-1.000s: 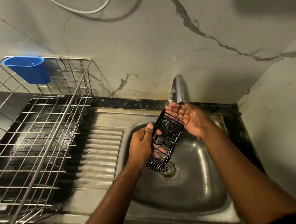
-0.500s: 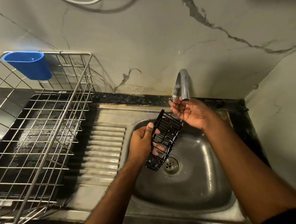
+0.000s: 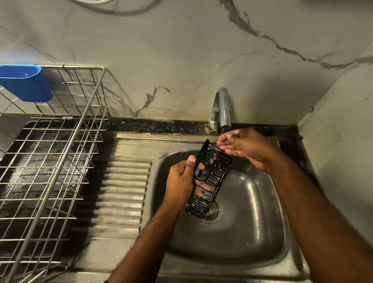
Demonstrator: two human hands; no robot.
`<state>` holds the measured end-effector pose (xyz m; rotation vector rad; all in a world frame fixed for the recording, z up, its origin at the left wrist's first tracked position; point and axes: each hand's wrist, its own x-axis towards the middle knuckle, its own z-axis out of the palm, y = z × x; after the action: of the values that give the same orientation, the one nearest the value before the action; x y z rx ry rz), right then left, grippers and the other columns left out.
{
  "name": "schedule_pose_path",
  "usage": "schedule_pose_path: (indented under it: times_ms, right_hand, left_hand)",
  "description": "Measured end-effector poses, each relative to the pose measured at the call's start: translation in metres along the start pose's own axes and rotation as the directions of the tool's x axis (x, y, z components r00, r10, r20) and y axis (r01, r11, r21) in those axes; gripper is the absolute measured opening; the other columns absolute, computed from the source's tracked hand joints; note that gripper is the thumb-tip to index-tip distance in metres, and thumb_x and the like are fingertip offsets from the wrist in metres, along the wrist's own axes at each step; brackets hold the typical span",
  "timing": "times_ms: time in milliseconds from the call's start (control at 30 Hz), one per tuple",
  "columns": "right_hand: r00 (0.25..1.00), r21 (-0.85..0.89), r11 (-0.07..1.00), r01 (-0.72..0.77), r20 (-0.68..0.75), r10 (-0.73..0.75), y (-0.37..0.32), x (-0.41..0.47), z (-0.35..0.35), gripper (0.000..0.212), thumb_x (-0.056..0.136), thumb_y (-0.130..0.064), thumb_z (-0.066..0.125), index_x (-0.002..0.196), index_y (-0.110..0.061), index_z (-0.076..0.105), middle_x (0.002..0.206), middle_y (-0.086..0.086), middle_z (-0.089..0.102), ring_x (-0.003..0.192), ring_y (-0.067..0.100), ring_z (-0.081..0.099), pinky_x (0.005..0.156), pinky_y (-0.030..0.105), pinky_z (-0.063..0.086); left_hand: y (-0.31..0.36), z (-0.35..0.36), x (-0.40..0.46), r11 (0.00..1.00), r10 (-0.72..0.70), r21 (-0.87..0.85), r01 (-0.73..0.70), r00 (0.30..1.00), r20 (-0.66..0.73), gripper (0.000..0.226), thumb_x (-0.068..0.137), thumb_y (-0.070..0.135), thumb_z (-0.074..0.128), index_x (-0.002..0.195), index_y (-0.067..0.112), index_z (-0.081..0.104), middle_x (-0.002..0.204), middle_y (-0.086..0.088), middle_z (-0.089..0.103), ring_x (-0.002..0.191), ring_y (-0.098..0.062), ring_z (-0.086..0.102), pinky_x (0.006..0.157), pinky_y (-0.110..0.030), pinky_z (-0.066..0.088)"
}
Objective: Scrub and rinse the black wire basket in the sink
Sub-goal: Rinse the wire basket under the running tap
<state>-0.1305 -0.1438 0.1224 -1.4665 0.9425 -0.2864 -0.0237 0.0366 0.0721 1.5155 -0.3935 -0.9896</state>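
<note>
Head view, looking down on a stainless-steel sink [image 3: 240, 231] set in a dark counter [image 3: 158, 125]. The left hand [image 3: 182, 182] is closed around the long left edge of the black wire basket [image 3: 211, 176], thumb on the near face and fingers curled behind the wires. The basket is held tilted above the sink bowl, its upper end toward the tap [image 3: 222, 107] and its lower end hanging just over the drain [image 3: 212, 211]. The right hand [image 3: 244, 147] lies palm-up and cupped, fingers loosely spread, directly beneath the tap spout; it grips nothing. Its wet fingertips lie just beside the basket's upper right corner; whether they touch it cannot be told. A thin stream of water falls from the spout into the palm, and droplets show on the basket wires. To the left, the ribbed drainboard [image 3: 123, 192] adjoins the bowl. A metal wire dish rack [image 3: 53, 170] stands farther left, with a blue plastic cup [image 3: 20, 83] hung on its rear rim. Veined marble wall [image 3: 176, 55] behind.
</note>
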Motion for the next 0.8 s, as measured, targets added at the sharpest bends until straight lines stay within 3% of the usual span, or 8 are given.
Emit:
schedule_pose_path:
  times_ms: [133, 233, 367, 467, 500, 567, 633, 800]
  right_hand:
    - [0.997, 0.297, 0.955, -0.023, -0.069, 0.046, 0.0, 0.007, 0.002, 0.029, 0.104, -0.022, 0.045, 0.107, -0.001, 0.065, 0.101, 0.015, 0.075, 0.099, 0.027, 0.072, 0.088, 0.036, 0.057]
    - [0.99, 0.395, 0.908, -0.137, 0.076, 0.116, -0.003, 0.009, 0.012, 0.033, 0.106, -0.018, 0.037, 0.109, -0.001, 0.065, 0.095, 0.012, 0.074, 0.092, 0.023, 0.071, 0.078, 0.031, 0.058]
    - [0.968, 0.617, 0.749, -0.241, 0.098, 0.23, -0.007, 0.015, 0.023, 0.025, 0.1, -0.013, 0.04, 0.088, -0.008, 0.062, 0.08, 0.007, 0.065, 0.071, 0.016, 0.064, 0.06, 0.025, 0.057]
    - [0.966, 0.646, 0.718, -0.259, 0.15, 0.212, -0.009, 0.019, 0.022, 0.007, 0.075, -0.008, 0.059, 0.082, -0.01, 0.058, 0.071, 0.004, 0.059, 0.057, 0.013, 0.056, 0.049, 0.021, 0.048]
    - [0.965, 0.661, 0.703, -0.263, 0.171, 0.2, -0.011, 0.018, 0.024, 0.016, 0.066, -0.009, 0.062, 0.081, -0.009, 0.056, 0.069, 0.004, 0.057, 0.054, 0.012, 0.054, 0.046, 0.02, 0.045]
    - [0.96, 0.633, 0.722, -0.279, 0.175, 0.217, -0.012, 0.021, 0.024, 0.003, 0.079, -0.008, 0.054, 0.081, -0.01, 0.055, 0.07, 0.004, 0.054, 0.053, 0.011, 0.05, 0.045, 0.018, 0.041]
    - [0.953, 0.557, 0.774, -0.302, 0.189, 0.236, -0.009, 0.023, 0.023, 0.019, 0.094, -0.009, 0.045, 0.081, -0.012, 0.059, 0.073, 0.003, 0.055, 0.056, 0.01, 0.051, 0.046, 0.017, 0.042]
    - [0.964, 0.452, 0.852, -0.263, 0.157, 0.215, -0.011, 0.022, 0.027, 0.023, 0.102, -0.013, 0.045, 0.089, -0.007, 0.064, 0.074, 0.005, 0.063, 0.065, 0.011, 0.059, 0.053, 0.017, 0.052]
  left_hand:
    - [0.0, 0.003, 0.001, 1.0, -0.004, 0.015, 0.004, 1.0, 0.021, 0.047, 0.106, 0.043, 0.045, 0.101, 0.001, 0.067, 0.063, -0.023, 0.071, 0.036, -0.019, 0.059, 0.038, -0.021, 0.044]
    - [0.0, 0.006, -0.001, 1.0, -0.018, 0.019, 0.017, 1.0, 0.024, 0.046, 0.107, 0.041, 0.045, 0.102, 0.001, 0.066, 0.063, -0.02, 0.072, 0.036, -0.017, 0.06, 0.038, -0.022, 0.045]
    - [-0.001, 0.005, -0.003, 0.998, -0.061, 0.016, 0.06, 0.995, 0.077, 0.043, 0.108, 0.04, 0.044, 0.104, 0.002, 0.064, 0.07, -0.026, 0.073, 0.039, -0.019, 0.061, 0.044, -0.023, 0.05]
    - [-0.001, 0.003, -0.003, 0.996, -0.061, 0.073, 0.052, 0.99, 0.125, 0.038, 0.109, 0.035, 0.043, 0.105, 0.003, 0.063, 0.07, -0.023, 0.073, 0.043, -0.018, 0.063, 0.048, -0.026, 0.052]
    - [-0.001, 0.003, -0.004, 0.995, -0.06, 0.084, 0.049, 0.99, 0.126, 0.036, 0.109, 0.033, 0.042, 0.105, 0.003, 0.061, 0.07, -0.021, 0.073, 0.044, -0.017, 0.064, 0.048, -0.025, 0.052]
    - [-0.003, 0.003, -0.005, 0.995, -0.061, 0.092, 0.049, 0.99, 0.124, 0.032, 0.11, 0.031, 0.04, 0.103, 0.006, 0.058, 0.073, -0.018, 0.074, 0.048, -0.017, 0.067, 0.049, -0.025, 0.054]
    - [-0.004, 0.003, -0.004, 0.994, -0.062, 0.093, 0.05, 0.989, 0.134, 0.029, 0.11, 0.03, 0.039, 0.101, 0.008, 0.055, 0.077, -0.017, 0.074, 0.055, -0.02, 0.071, 0.051, -0.027, 0.056]
    - [-0.002, 0.006, -0.005, 0.996, -0.091, 0.012, 0.09, 0.987, 0.135, 0.026, 0.112, 0.026, 0.034, 0.103, 0.005, 0.047, 0.084, -0.019, 0.07, 0.059, -0.023, 0.073, 0.049, -0.027, 0.057]
